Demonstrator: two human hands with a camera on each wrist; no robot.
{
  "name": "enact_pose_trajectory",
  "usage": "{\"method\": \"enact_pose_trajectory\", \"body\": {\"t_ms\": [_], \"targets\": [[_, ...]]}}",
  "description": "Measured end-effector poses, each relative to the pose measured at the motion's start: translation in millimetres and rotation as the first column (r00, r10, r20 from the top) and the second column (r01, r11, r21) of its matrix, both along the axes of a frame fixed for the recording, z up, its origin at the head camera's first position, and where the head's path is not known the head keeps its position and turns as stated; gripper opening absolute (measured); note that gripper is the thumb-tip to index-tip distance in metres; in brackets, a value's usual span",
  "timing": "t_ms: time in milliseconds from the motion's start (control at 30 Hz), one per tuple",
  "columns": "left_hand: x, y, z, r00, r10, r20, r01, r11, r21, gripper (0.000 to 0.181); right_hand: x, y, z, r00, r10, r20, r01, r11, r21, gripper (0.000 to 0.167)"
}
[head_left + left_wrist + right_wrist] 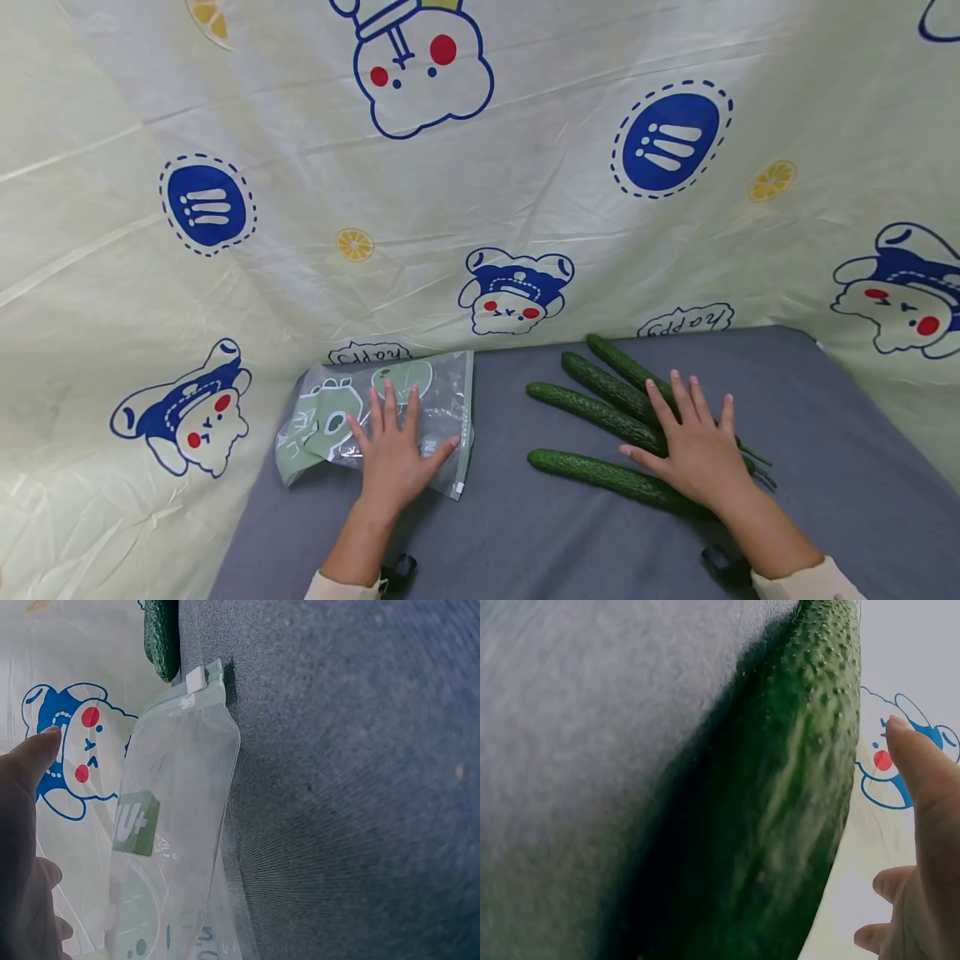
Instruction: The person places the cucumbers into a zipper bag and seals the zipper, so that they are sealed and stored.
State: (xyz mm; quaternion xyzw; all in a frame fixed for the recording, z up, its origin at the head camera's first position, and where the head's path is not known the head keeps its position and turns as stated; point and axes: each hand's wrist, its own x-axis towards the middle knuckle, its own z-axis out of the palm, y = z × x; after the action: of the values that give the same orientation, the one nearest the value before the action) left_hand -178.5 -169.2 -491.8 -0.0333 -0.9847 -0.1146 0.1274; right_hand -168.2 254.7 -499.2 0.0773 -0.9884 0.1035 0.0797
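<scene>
Head view: we see both hands with fingers extended and spread, gripping nothing. The left hand lies over a clear and green zip bag, left of centre in the lower half; the right hand lies over four cucumbers, right of centre. We cannot tell whether either hand makes contact. A grey table bears both; a printed pale cloth fills the upper frame. Left wrist view: we find the bag at centre-left, its white slider uppermost, fingers at the left edge. Right wrist view: one cucumber spans top to bottom, fingers at right.
</scene>
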Motion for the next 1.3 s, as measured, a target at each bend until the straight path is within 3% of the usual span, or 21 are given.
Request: {"method": "enact_pose_trajectory", "body": {"t_ms": [267,400,567,667,800,967,1300], "targets": [[-0.7,3.5,-1.0,0.998,0.019,-0.062,-0.019,1.000,0.011,0.106,2.3,2.4,4.4,1.000,0.020,0.019,-0.019,0.999,-0.035,0.109],[4.8,11.6,-3.8,0.990,0.047,-0.130,-0.037,0.996,0.077,0.102,6.2,1.2,6.0,0.998,0.063,-0.029,-0.065,0.994,-0.091,0.105],[10.9,22.9,-7.8,0.959,0.032,-0.281,0.031,0.975,0.219,0.082,12.6,-1.0,10.5,0.997,0.063,-0.035,-0.069,0.980,-0.186,0.095],[13.3,29.6,-8.0,0.950,0.008,-0.313,0.088,0.952,0.292,0.068,17.0,-1.2,12.3,0.998,0.061,-0.021,-0.065,0.967,-0.246,0.085],[16.6,38.0,-9.8,0.956,-0.024,-0.293,0.131,0.927,0.351,0.057,24.6,-2.5,10.3,0.997,0.078,-0.004,-0.075,0.949,-0.305,0.070],[18.0,46.5,-16.2,0.961,-0.054,-0.272,0.152,0.923,0.354,0.049,34.3,-6.2,3.2,0.995,0.086,0.054,-0.061,0.929,-0.364,0.061],[13.1,47.3,-25.7,0.990,-0.021,-0.137,0.070,0.928,0.366,0.049,40.9,-8.6,-7.9,0.983,0.089,0.160,-0.015,0.911,-0.412,0.056]]}}
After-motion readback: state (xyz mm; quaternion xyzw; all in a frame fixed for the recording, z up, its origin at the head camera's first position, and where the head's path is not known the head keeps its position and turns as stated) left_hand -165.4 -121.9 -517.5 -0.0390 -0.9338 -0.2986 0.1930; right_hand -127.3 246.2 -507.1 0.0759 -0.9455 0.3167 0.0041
